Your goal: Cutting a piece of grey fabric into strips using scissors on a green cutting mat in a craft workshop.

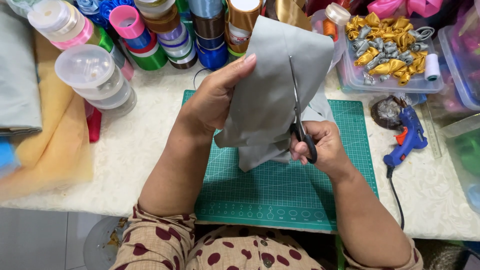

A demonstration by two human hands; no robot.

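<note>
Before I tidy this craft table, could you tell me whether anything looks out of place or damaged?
Nothing stands out. The left hand holds up grey fabric while the right hand cuts it with scissors over the green cutting mat. The blue glue gun lies beside the mat.

Head view, steeply downward, close over table (125, 150)

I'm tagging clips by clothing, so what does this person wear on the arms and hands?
Both forearms are bare. The left hand and right hand wear no gloves, and no rings or watch show. Short sleeves are beige with a fine check and dark red dots, and the shirt front has buttons.
</note>
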